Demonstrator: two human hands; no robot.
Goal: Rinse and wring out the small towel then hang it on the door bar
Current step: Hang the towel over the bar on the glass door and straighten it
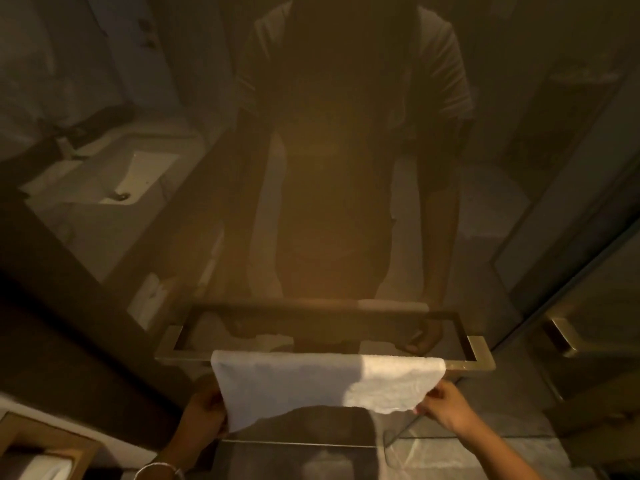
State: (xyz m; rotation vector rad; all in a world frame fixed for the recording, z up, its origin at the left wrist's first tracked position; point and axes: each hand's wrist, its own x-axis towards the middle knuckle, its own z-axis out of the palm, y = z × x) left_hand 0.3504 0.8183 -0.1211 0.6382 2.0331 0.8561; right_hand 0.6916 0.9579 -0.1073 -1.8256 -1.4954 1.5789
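Observation:
A small white towel (311, 379) is draped over the brass door bar (471, 365) on a glass door, its front flap hanging toward me. My left hand (204, 415) pinches the towel's lower left corner. My right hand (446, 403) pinches the lower right corner, where warm light falls on the cloth. The bar's ends stick out on both sides of the towel. The towel's back flap shows only dimly through the glass.
The glass door reflects a person leaning forward and a white sink (114, 178) at the left. A second brass handle (564, 337) sits on a glass panel at the right. A wooden shelf (41, 441) with folded white cloth is at the lower left.

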